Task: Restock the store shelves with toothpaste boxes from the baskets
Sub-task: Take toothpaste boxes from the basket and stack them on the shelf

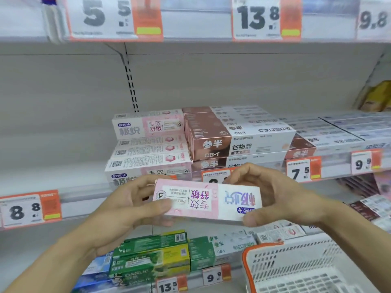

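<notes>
A pink and white toothpaste box (206, 199) is held level in front of the middle shelf, its print upside down. My left hand (135, 206) grips its pink end, thumb on the front face. My right hand (273, 195) grips its white end, fingers over the top and thumb under. Just behind it on the shelf stands a stack of matching pink and white boxes (148, 144). To their right stand brown and white boxes (237, 138). A white basket with an orange rim (300, 269) sits at the lower right; its inside is blurred.
The middle shelf's left part (53, 172) is bare behind a price rail with an 8.8 tag (29, 208). The lower shelf holds green and yellow boxes (152, 254) and blue boxes (95, 271). More white boxes (342, 127) lie at the right. Price tags hang from the top shelf's edge (190, 37).
</notes>
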### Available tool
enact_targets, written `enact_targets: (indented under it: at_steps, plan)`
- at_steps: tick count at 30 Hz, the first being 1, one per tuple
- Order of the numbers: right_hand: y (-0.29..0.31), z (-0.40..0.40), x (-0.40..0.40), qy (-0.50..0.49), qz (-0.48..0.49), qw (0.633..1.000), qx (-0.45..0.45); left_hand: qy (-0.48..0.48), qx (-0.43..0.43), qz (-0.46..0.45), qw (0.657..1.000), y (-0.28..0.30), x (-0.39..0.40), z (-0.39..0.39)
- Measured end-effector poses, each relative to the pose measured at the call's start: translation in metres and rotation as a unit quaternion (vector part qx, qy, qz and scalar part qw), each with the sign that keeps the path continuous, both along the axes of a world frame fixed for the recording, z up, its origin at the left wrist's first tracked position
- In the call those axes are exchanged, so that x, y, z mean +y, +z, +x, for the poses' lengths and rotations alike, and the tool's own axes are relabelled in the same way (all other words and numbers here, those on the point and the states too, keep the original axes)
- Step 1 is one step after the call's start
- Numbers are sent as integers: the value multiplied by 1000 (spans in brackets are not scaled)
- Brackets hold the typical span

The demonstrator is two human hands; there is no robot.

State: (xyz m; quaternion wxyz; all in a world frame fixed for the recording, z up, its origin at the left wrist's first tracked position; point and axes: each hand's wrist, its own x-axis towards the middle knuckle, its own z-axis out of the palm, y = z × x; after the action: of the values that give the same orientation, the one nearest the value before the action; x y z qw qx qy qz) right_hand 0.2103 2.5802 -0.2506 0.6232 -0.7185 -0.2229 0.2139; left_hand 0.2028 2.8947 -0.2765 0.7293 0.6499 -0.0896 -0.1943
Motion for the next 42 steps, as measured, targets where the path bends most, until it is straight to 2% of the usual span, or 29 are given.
enact_targets:
  at_steps: [3, 7, 10, 12, 14, 15, 19, 21, 23, 26, 28, 30, 35, 39, 42]
  plan:
    - [-1, 0, 6, -42, -85, 995, 18, 52, -26, -21, 998, 3, 0, -1]
    - [-8, -11, 30, 12, -165, 986, 15, 127, -64, -75, 987, 7, -9, -6]
    - [-19, -20, 50, 25, -131, 990, 38, 155, -56, -90, 982, 2, -21, -8]
    - [-23, -24, 60, -1, -71, 996, 51, 134, -61, -14, 989, -3, -25, -13]
    - [-22, -26, 68, -43, -14, 998, 55, 73, -60, 80, 992, -5, -28, -21]
    - [-20, -26, 71, -57, -4, 997, 46, 43, -55, 96, 993, -5, -28, -24]
    - [-5, -25, 74, -55, -87, 993, -57, -1, -108, 149, 983, 1, -8, -27]
    - [6, -22, 71, -83, -80, 989, -97, 24, -176, 236, 955, 7, 7, -28]
    - [18, -21, 67, -115, -34, 986, -113, 64, -224, 301, 925, 13, 17, -31]
    - [31, -26, 69, -114, -62, 974, -187, 197, -279, 266, 902, 25, 25, -37]
    - [35, -27, 72, -117, -163, 943, -266, 270, -302, 189, 894, 34, 28, -36]
    - [47, -21, 81, -136, -238, 903, -330, 304, -307, 129, 893, 46, 31, -29]
    - [98, 39, 122, -169, -340, 786, -487, 404, -310, 86, 856, 65, 45, 27]
    - [112, 95, 154, -124, -448, 735, -494, 452, -270, 104, 844, 55, 56, 63]
    - [102, 118, 168, -93, -489, 731, -467, 451, -233, 137, 851, 38, 60, 79]
